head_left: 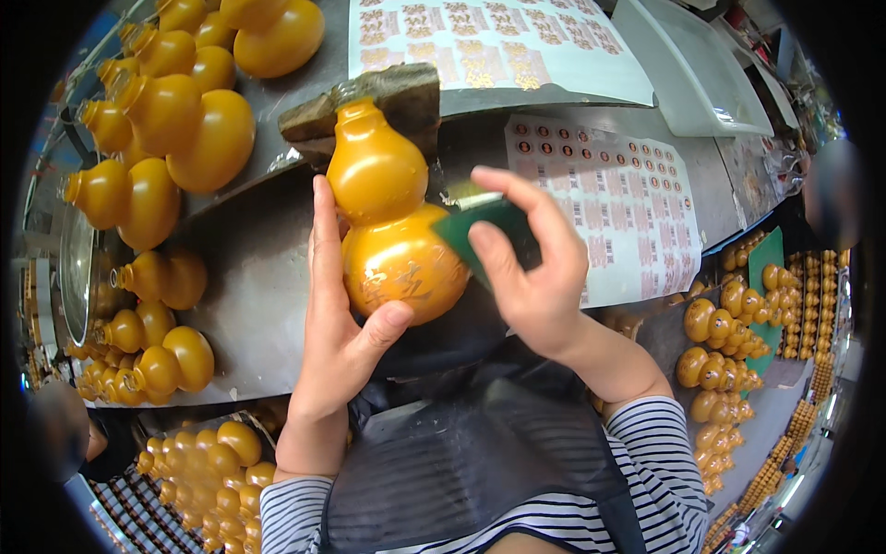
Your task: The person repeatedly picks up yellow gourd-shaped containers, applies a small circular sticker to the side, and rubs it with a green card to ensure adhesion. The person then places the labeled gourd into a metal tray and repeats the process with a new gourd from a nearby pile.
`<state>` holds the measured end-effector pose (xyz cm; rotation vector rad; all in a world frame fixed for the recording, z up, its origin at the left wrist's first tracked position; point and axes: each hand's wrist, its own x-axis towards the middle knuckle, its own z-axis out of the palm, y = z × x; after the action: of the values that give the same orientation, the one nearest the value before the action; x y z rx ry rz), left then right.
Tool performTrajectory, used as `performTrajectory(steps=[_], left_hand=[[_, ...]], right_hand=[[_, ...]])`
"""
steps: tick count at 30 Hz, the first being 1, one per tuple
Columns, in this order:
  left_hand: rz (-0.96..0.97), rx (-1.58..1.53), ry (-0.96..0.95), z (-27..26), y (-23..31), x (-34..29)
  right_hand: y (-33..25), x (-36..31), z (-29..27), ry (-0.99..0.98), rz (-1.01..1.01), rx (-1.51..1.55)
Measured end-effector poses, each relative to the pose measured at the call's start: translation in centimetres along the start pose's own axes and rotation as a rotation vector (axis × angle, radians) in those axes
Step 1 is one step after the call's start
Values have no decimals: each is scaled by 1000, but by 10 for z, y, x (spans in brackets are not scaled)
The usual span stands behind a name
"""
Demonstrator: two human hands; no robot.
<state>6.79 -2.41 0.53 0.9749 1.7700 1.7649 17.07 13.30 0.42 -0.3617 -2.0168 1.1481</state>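
A glossy amber gourd-shaped bottle (378, 180) lies with its clear neck in the notch of a dark wooden block (406, 106). Gold lettering shows on its lower bulb. My left hand (337, 305) is wrapped round the left side of that lower bulb, thumb across its base. Between the thumb and fingers of my right hand (544, 268) is a green flat piece (494, 235), somewhat blurred, its edge against the right side of the bottle. Whether it is a scraper or a pad I cannot tell.
Several more amber gourd bottles (212, 138) stand at the left of the metal table (249, 277). White sheets of gold lettering (461, 46) and of small labels (609, 203) lie behind and to the right. A translucent plastic tray (701, 74) sits at the far right.
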Motion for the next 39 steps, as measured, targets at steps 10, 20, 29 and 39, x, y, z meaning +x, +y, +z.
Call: performTrajectory(steps=[10, 20, 29, 39], left_hand=[[38, -178, -13, -14, -23, -5], [134, -470, -79, -21, -42, -12], [47, -77, 44, -11, -21, -17], [95, -216, 9, -16, -25, -8]], right_hand=[[-34, -34, 5, -259, -667, -417], [-71, 29, 0, -570, -545, -461], [-49, 79, 41, -620, -693, -446], [-17, -40, 19, -472, -856, -441]])
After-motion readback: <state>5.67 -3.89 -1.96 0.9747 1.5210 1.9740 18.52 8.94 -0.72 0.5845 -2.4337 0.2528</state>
